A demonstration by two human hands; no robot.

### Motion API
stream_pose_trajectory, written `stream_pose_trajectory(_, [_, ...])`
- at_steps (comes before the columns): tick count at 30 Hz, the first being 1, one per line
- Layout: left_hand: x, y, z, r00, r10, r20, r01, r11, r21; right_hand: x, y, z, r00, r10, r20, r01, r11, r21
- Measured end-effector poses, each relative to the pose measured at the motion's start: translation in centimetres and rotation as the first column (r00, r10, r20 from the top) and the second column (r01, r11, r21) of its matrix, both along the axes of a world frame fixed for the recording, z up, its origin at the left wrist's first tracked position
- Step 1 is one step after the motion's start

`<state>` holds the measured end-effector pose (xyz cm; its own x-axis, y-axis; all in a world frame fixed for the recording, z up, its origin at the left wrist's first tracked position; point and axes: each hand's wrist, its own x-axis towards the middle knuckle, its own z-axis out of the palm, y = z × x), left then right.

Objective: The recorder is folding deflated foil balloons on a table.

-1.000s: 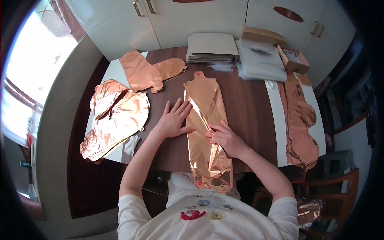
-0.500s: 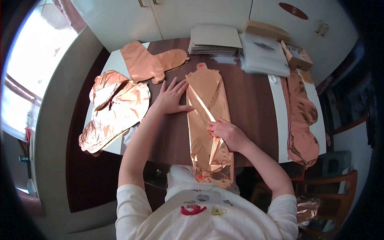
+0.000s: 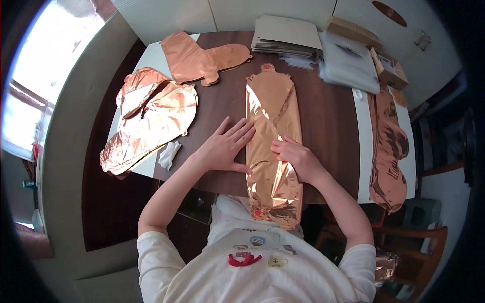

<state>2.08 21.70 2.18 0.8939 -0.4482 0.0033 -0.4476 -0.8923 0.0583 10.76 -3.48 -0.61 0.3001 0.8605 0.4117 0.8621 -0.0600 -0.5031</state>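
A long, flat rose-gold foil balloon (image 3: 260, 144) lies lengthwise before me, its near end hanging over the table's front edge. A small tab with a red mark sticks out at its far end. My left hand (image 3: 225, 149) rests flat, fingers spread, with its fingertips and thumb at the balloon's left edge. On the balloon's right half, my right hand (image 3: 299, 159) has its fingers curled in, pinching a crease of the foil. Shiny folds run diagonally from the far left side down to that hand.
More rose-gold foil balloons lie around: a stack (image 3: 161, 118) at left, a boot-shaped one (image 3: 194, 60) far left, and long ones (image 3: 386, 151) at right. A crumpled white tissue (image 3: 169, 155) is near the left stack. Cardboard sheets (image 3: 285, 35), clear plastic bags (image 3: 348, 60) and a small box (image 3: 389, 70) stand behind.
My left hand has slid toward me along the balloon's left edge. My right hand stays on the crease. The whole view has shifted a little.
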Motion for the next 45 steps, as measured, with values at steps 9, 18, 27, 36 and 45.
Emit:
stream_pose_trajectory(9, [-0.1,0.2,-0.6,0.997,0.043,-0.061,-0.049,0.994,-0.095,0.3,-0.1,-0.5,0.982,-0.006,-0.19,0.022,0.996,0.085])
stream_pose_trajectory(18, [-0.1,-0.5,-0.8,0.998,0.038,-0.045,-0.04,0.998,-0.043,0.0,0.0,-0.2,0.988,-0.031,-0.151,0.043,0.996,0.076])
stream_pose_trajectory(27, [-0.1,-0.4,-0.5,1.0,0.014,-0.028,-0.014,1.0,-0.017,0.1,0.0,0.1,0.994,-0.029,-0.105,0.032,0.999,0.028])
stream_pose_trajectory(36, [0.0,-0.7,1.1,0.997,0.018,-0.079,-0.015,0.999,0.046,0.1,-0.1,0.2,0.998,-0.024,-0.062,0.026,0.999,0.021])
stream_pose_trajectory(45, [1.3,-2.0,-0.6,0.999,-0.035,0.019,0.035,0.999,-0.002,-0.1,-0.1,0.4,0.998,-0.021,-0.065,0.022,1.0,0.01])
